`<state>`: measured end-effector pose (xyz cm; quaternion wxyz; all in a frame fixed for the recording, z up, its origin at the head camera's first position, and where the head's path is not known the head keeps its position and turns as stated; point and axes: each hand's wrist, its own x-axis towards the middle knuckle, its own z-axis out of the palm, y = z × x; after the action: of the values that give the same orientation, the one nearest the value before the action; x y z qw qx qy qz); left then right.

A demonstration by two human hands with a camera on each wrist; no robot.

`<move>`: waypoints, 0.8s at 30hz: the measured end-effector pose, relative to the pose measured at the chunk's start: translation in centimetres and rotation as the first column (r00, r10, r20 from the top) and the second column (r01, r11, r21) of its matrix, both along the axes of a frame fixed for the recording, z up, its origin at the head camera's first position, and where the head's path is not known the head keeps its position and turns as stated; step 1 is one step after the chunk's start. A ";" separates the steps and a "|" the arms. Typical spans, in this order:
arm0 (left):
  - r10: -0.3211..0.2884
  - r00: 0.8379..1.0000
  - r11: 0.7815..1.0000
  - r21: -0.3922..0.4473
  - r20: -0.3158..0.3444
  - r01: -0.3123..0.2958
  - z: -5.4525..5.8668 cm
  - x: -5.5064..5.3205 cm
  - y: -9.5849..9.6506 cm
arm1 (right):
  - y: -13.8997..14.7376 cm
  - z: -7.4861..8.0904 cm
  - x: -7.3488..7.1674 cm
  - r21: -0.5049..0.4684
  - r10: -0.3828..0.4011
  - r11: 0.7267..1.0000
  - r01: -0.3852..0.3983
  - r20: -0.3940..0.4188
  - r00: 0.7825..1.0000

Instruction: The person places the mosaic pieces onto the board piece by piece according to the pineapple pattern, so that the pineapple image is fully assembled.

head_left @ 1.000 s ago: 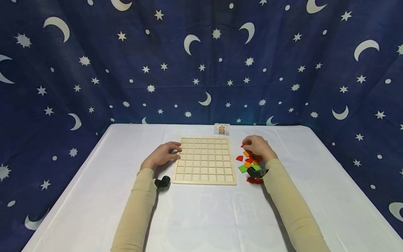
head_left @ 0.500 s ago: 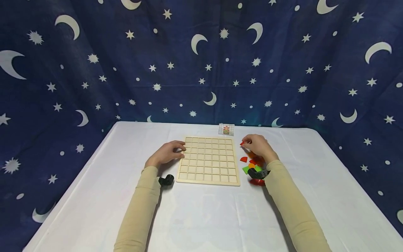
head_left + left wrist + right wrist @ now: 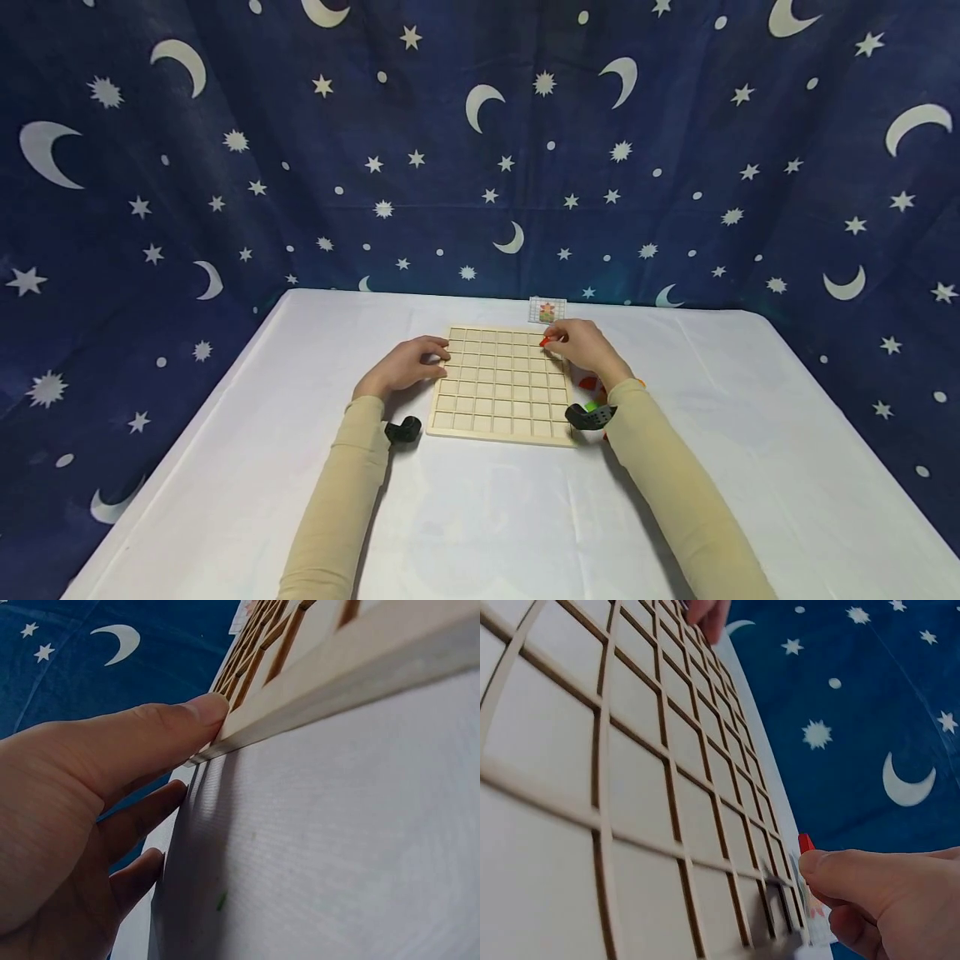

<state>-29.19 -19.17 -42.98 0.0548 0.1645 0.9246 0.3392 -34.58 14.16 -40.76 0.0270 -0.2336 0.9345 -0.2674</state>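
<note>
Fingers of my R hand pinching, L hand relaxed, navy starry curtain in back, white tbl, wooden grid board mid-tbl w/ L thumb on its left edge, pic card just behind, sm red pc in my R pinch, at board's far right corner

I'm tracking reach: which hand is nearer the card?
Right: the right hand is just this side of the card, by the far right corner of the board; the left hand is farther, at its left edge.
</note>
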 end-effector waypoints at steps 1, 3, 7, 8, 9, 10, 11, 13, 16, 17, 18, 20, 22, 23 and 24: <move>0.002 1.000 1.000 -0.002 -0.001 -0.002 0.0 0.0 0.0 | -0.3 0.0 0.0 0.000 0.011 1.000 -0.011 -0.007 1.000; 0.005 1.000 1.000 -0.004 -0.001 -0.005 0.0 0.1 0.0 | -0.9 -0.1 0.0 0.001 0.026 1.000 -0.026 -0.015 1.000; 0.002 1.000 1.000 0.006 0.002 -0.002 0.1 0.2 0.1 | -2.1 -0.3 0.0 -0.001 0.033 0.999 -0.033 -0.003 0.999; -0.001 1.000 1.000 0.008 0.000 0.001 0.1 0.2 0.1 | -2.3 -0.3 0.1 0.001 0.035 0.999 -0.035 0.000 0.999; -0.004 1.000 1.000 0.008 -0.002 0.004 0.1 0.2 0.1 | -2.6 -0.4 0.1 0.006 0.038 0.999 -0.038 0.001 0.999; -0.005 1.000 1.000 0.009 -0.004 0.005 0.1 0.2 0.1 | -3.0 -0.4 0.1 0.008 0.042 0.999 -0.042 0.003 0.999; -0.007 1.000 1.000 0.007 -0.008 0.007 0.1 0.2 0.1 | -3.3 -0.5 0.1 0.012 0.047 0.999 -0.047 0.002 0.999; -0.010 1.000 1.000 0.004 -0.012 0.010 0.1 0.2 0.1 | -3.9 -0.6 0.1 0.021 0.068 0.997 -0.068 -0.011 0.998; -0.008 1.000 1.000 0.002 -0.013 0.008 0.2 0.3 0.1 | -4.9 -0.8 0.0 0.025 0.091 0.996 -0.090 -0.027 0.996; -0.007 1.000 1.000 0.003 -0.013 0.007 0.2 0.3 0.1 | -5.1 -0.8 0.0 0.030 0.095 0.995 -0.095 -0.030 0.995; -0.007 1.000 1.000 0.004 -0.012 0.007 0.2 0.3 0.1 | -5.4 -0.9 -0.1 0.030 0.099 0.995 -0.098 -0.031 0.995; -0.008 1.000 1.000 0.009 -0.013 0.009 0.2 0.3 0.0 | -5.9 -1.0 -0.1 0.032 0.098 0.995 -0.098 -0.025 0.995; -0.015 1.000 1.000 0.012 -0.014 0.015 0.2 0.2 0.0 | -6.2 -1.0 -0.1 0.034 0.093 0.995 -0.092 -0.017 0.996; -0.018 1.000 1.000 0.013 -0.014 0.018 0.2 0.2 0.0 | -6.3 -1.1 -0.1 0.034 0.090 0.995 -0.089 -0.015 0.996; -0.020 1.000 1.000 0.012 -0.014 0.021 0.2 0.2 0.0 | -6.4 -1.1 -0.1 0.035 0.089 0.995 -0.089 -0.013 0.996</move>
<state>-28.96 -19.16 -42.83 0.0510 0.1766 0.9211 0.3431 -34.69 7.76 -41.83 0.0362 -0.2763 0.9278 -0.2482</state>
